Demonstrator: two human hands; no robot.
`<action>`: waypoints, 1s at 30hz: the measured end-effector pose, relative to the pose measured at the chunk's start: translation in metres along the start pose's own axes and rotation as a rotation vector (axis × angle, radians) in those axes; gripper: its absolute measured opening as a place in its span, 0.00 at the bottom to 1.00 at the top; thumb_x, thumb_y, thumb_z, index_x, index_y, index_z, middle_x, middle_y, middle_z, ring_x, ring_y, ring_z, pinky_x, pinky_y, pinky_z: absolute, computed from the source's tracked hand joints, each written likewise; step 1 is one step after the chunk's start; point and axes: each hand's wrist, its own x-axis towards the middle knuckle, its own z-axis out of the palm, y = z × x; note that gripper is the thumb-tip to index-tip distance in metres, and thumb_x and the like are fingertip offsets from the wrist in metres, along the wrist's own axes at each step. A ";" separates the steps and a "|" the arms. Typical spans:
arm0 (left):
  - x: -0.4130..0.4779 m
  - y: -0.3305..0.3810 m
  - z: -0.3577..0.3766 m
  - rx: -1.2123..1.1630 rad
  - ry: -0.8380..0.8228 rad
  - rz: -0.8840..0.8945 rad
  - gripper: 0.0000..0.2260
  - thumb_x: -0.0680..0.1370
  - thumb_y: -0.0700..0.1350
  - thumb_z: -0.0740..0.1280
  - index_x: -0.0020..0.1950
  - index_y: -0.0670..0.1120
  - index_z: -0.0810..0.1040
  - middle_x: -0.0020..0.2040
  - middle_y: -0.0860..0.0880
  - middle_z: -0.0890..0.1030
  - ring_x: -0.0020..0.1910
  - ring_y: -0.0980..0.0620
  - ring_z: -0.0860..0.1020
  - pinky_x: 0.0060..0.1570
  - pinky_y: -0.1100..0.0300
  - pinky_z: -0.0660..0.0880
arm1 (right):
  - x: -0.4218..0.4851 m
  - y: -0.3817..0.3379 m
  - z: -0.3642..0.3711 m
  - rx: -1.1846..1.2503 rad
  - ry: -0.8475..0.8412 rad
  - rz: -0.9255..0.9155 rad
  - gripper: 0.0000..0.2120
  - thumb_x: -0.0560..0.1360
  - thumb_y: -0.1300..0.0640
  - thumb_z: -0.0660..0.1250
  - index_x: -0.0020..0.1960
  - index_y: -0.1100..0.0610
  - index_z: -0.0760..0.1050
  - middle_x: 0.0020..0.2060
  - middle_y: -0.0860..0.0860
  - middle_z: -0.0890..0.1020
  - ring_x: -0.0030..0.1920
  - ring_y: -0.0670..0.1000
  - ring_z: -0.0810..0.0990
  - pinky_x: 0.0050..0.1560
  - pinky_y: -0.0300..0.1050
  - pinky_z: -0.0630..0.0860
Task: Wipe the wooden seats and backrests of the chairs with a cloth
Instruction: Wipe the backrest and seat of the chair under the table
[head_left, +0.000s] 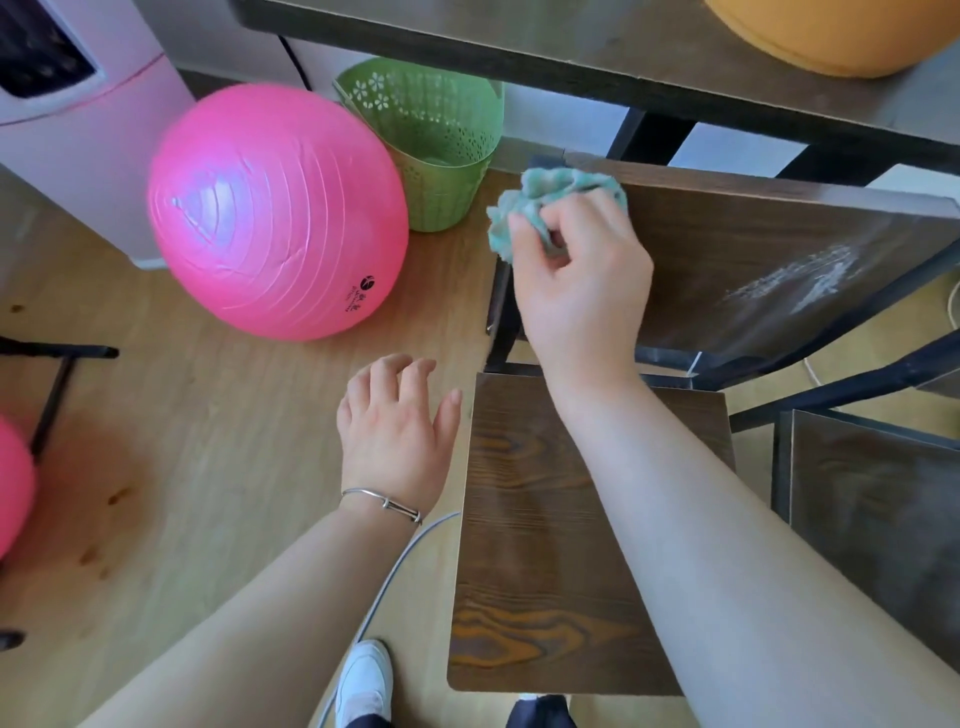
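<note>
**A:** Surroundings, largest first?

**B:** Pink ball (275, 208) at 9 o'clock of the chair, green basket (436, 135) at 11 o'clock, both on the floor.

**A:** The chair?

**B:** The dark wooden seat (753, 234) carries a white smear (800, 280) towards 3 o'clock. The backrest (545, 519) stands nearest the person.

**A:** Hands?

**B:** Well apart. The right hand (576, 291) grips the bunched green cloth (540, 197) on the seat's far left corner, cloth at 12 o'clock of the knuckles. The left hand (395, 431), at 7 o'clock of the right, has its fingers spread and holds nothing, just beside the backrest.

teal cloth (550, 205), pink ball (275, 213), green basket (441, 135)
</note>
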 end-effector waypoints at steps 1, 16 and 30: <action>0.001 -0.002 -0.001 0.000 -0.001 0.002 0.22 0.78 0.60 0.55 0.64 0.49 0.74 0.62 0.47 0.73 0.61 0.42 0.68 0.59 0.44 0.68 | -0.005 0.001 0.001 -0.020 -0.013 0.001 0.13 0.75 0.58 0.69 0.35 0.61 0.72 0.36 0.53 0.76 0.38 0.46 0.72 0.38 0.33 0.65; -0.009 -0.030 0.003 0.020 -0.094 -0.011 0.21 0.79 0.59 0.56 0.65 0.49 0.73 0.63 0.47 0.72 0.63 0.42 0.67 0.62 0.44 0.66 | -0.123 0.081 0.040 -0.243 -0.456 0.291 0.08 0.75 0.56 0.68 0.40 0.59 0.77 0.41 0.52 0.77 0.39 0.53 0.76 0.36 0.41 0.69; -0.029 0.013 -0.005 0.028 -0.099 0.077 0.24 0.78 0.61 0.51 0.64 0.49 0.74 0.62 0.47 0.73 0.62 0.41 0.68 0.59 0.43 0.69 | -0.046 0.011 -0.098 0.023 -0.003 0.247 0.12 0.77 0.51 0.68 0.46 0.60 0.79 0.47 0.46 0.78 0.49 0.41 0.80 0.41 0.29 0.75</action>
